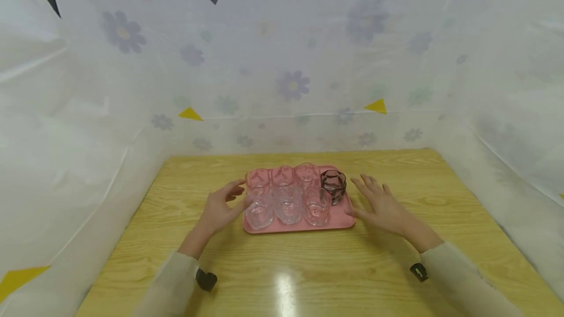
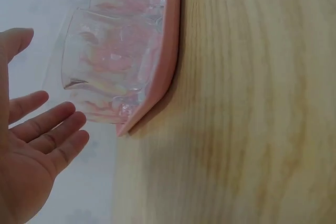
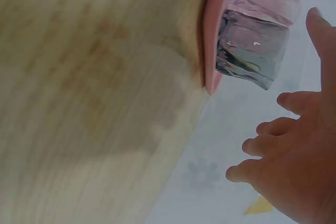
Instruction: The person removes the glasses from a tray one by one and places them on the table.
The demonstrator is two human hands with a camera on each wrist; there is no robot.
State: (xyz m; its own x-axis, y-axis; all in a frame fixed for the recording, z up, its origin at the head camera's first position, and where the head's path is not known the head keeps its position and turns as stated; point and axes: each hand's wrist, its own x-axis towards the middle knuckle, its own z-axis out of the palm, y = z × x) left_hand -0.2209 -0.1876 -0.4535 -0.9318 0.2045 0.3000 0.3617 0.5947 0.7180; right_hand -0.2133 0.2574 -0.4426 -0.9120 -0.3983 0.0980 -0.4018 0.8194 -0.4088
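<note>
On the wooden table lies a pink tray bearing several clear glass cups in two rows. One dark-tinted glass cup stands at the tray's right end; it also shows in the right wrist view as a smoky glass cup. My left hand hovers by the tray's left end, thumb near the front-left cup, fingers relaxed and apart from the glass in the left wrist view. Beside the right end is my right hand, its fingers spread and holding nothing. Whether its thumb touches the tray rim cannot be told.
The wooden table extends on all sides of the tray. A white flowered curtain hangs behind it and along both sides, with black and yellow triangles on it. A dark wrist device sits at the left cuff.
</note>
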